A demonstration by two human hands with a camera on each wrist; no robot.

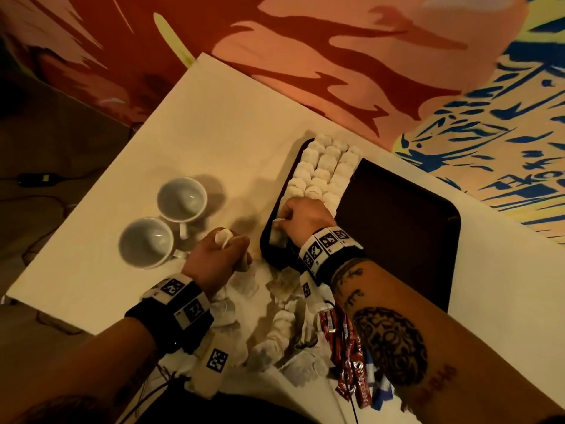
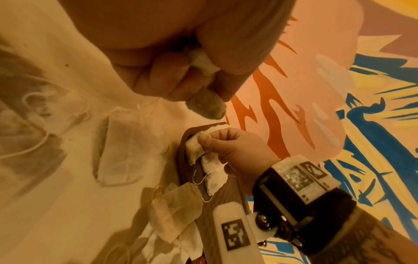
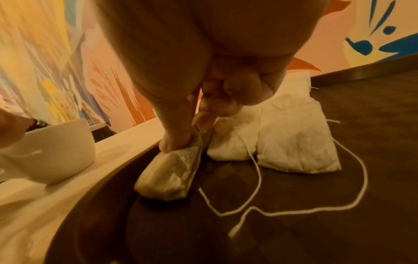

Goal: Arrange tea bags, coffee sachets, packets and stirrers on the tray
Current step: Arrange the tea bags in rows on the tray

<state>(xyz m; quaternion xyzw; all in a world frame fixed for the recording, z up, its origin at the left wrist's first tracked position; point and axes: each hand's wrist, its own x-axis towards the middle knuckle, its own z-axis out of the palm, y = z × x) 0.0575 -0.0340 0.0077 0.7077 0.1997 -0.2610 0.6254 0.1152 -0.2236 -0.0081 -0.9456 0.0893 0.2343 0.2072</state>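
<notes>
From my seat, my right hand (image 1: 301, 217) has its fingers (image 3: 174, 141) pinched on a tea bag (image 3: 168, 176), lowering it onto the near left end of the dark tray (image 1: 400, 240), right below the rows of tea bags (image 1: 324, 169) already laid there. My left hand (image 1: 220, 255) hovers over the counter (image 1: 214, 133) beside the tray, fingers curled tight round another tea bag (image 1: 222, 237) ready to hand over.

I judge the job well short of half done: three neat rows of bags fill the tray's left strip, while the rest of the tray is bare. A loose heap of tea bags (image 1: 275, 335) still lies on the counter near me, and the red sachets (image 1: 348, 356) with some blue-and-white packets (image 1: 380, 390) wait untouched. I see no stirrers anywhere.

The red sachets carry white lettering, too blurred for me to read. The wristbands show only square black-and-white markers.
</notes>
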